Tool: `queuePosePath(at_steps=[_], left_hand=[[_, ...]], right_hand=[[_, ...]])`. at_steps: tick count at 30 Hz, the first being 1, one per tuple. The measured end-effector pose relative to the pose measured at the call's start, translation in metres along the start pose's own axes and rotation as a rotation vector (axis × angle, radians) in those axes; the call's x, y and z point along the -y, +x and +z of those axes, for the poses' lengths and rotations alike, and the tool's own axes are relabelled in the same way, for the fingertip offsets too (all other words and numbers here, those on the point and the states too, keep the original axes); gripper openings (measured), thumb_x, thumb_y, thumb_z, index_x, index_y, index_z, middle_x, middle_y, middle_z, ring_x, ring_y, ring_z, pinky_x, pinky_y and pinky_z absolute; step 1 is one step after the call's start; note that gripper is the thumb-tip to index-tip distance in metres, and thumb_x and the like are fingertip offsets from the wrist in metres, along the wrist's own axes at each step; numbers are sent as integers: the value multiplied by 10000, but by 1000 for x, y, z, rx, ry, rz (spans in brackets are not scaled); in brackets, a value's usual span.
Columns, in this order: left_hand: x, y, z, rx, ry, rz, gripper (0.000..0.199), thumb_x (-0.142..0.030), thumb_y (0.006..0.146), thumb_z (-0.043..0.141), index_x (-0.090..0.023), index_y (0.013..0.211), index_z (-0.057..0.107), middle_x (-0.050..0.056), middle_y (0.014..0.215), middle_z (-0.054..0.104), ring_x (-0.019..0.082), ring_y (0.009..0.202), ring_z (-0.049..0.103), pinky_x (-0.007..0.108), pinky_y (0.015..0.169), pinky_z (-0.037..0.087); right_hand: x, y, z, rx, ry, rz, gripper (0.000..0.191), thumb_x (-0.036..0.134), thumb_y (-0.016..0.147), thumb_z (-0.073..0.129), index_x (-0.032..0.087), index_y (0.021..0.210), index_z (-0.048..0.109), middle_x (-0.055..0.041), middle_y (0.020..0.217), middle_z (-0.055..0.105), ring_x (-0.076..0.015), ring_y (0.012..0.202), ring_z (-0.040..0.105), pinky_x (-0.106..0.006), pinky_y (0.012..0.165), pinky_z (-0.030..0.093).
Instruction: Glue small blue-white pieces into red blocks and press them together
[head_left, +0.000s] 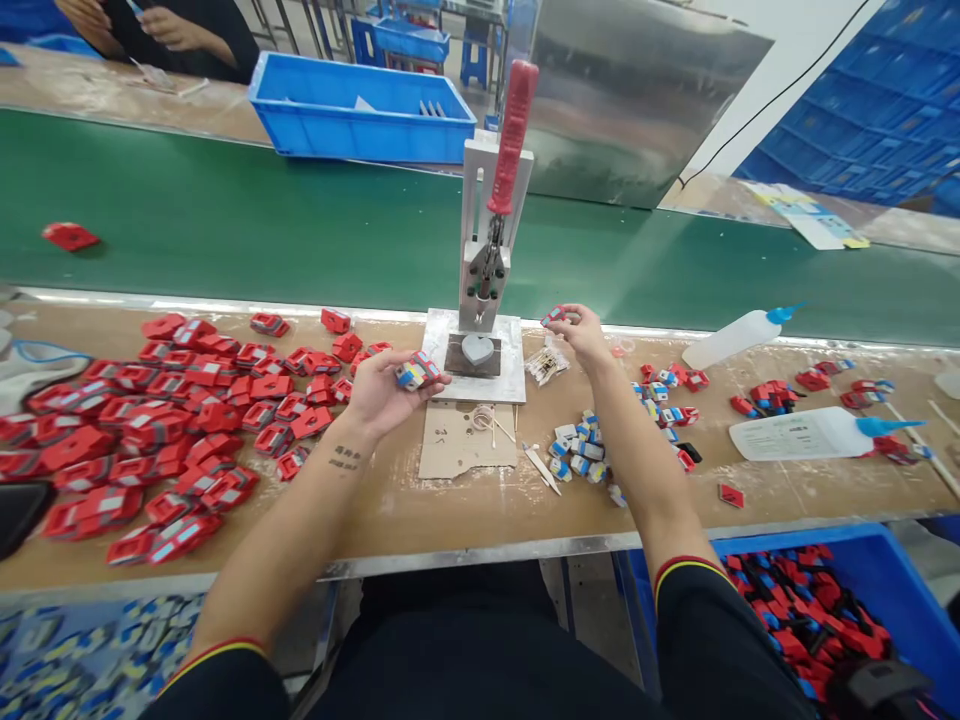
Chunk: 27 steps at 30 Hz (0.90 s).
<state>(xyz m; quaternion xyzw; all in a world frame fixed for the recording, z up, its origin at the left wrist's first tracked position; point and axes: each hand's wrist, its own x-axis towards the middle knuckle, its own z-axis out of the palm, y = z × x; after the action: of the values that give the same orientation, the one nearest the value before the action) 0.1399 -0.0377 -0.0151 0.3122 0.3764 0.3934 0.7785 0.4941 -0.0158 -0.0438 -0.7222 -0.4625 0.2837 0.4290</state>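
My left hand, palm up, holds a small blue, white and yellow part with some red on it, left of the press base. In my right hand, a small red piece is pinched between the fingertips, right of the press. The toggle press has its red handle upright. On its dark block rests a grey rounded pad. Many red parts lie heaped to the left. Small blue and white parts lie near my right forearm.
White bottles with blue nozzles lie at the right. Cardboard, cotton swabs and a tool surround the press. Beyond run a green belt and a blue crate. A person's hands show at top left.
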Motion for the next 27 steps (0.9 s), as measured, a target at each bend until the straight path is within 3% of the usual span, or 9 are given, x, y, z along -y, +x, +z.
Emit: queuePosePath(at_steps=[3,6,9,12,16,19,22,27], left_hand=[[-3,-11,-8,26,-28,49,182,-186,630,692,-162,811,692,76,813,755,255,766,776,394,721,666],[-4,-18,-13,19,13,77,250,-163,648,793,-175,887,720,69,904,787,223,767,774,346,715,654],[-5,-19,-19,11,63,123,389,-246,642,939,-190,948,706,69,944,798,179,755,757,252,647,599],[-3,-15,-23,-10,88,199,547,-287,565,1019,-206,962,652,24,885,773,128,712,714,190,601,538],[4,9,-18,-65,186,261,701,-293,495,1041,-252,1042,604,-42,831,713,133,695,700,227,631,565],[6,40,-7,-3,334,401,687,-305,521,1021,-259,1083,627,-34,872,701,126,720,672,237,663,568],[7,71,0,99,491,537,604,-322,599,970,-240,1115,666,21,993,743,166,878,703,290,822,604],[17,100,2,134,698,656,583,-243,695,850,-208,1244,654,46,1023,758,202,916,734,379,919,613]], right_hand=[[9,44,-7,-6,-179,-14,316,142,661,749,166,966,670,-113,1052,759,-262,1057,656,-452,1057,482],[14,67,-5,40,-302,-37,344,52,631,723,138,964,730,-154,1117,760,-312,1204,606,-483,1181,382],[10,73,-4,74,-352,-43,543,0,602,705,116,1132,735,-177,1118,762,-327,1173,616,-479,1142,433],[5,71,-9,33,-355,-63,700,29,655,684,99,1350,634,-209,1214,733,-315,1112,630,-492,1102,482],[13,72,-18,-128,-288,-175,638,158,863,578,151,1491,466,-206,1433,604,-265,1139,627,-489,1125,502],[45,69,-17,-227,-32,-492,441,345,986,535,256,1418,511,-119,1318,637,-244,1128,651,-472,1038,576],[95,50,-8,-180,147,-786,446,594,1023,517,348,1395,533,-63,1266,654,-249,1185,662,-463,985,615],[170,12,12,-94,126,-870,609,772,964,530,393,1442,525,-52,1276,699,-254,1231,693,-432,1019,623]])
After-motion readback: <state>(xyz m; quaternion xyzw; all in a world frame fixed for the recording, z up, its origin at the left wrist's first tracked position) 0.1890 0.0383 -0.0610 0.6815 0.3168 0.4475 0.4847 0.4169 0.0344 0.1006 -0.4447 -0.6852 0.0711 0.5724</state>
